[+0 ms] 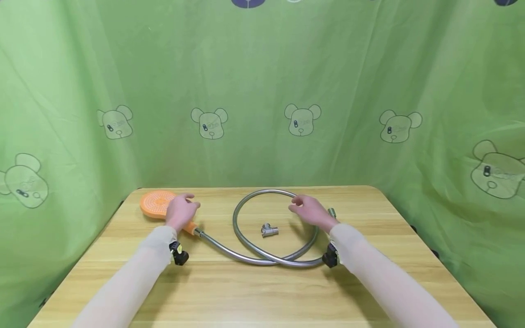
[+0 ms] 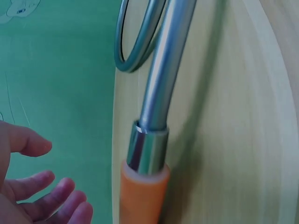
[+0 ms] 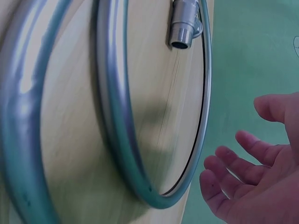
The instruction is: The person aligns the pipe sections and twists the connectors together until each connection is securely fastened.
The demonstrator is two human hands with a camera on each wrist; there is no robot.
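An orange shower head lies at the table's back left, its handle joined to a silver shower hose by a metal collar. Over the handle hovers my left hand, fingers loosely bent and holding nothing; part of the handle is hidden beneath it. The hose loops across the middle. Inside the loop sits a small chrome fitting, with an open tube end showing in the right wrist view. My right hand hangs above the loop's right side, relaxed, with nothing in its fingers. Past it shows the hose's end nut.
The wooden table has a rounded back right corner. Green curtains with bear heads printed on them surround its back and sides. Each wrist wears a small black camera.
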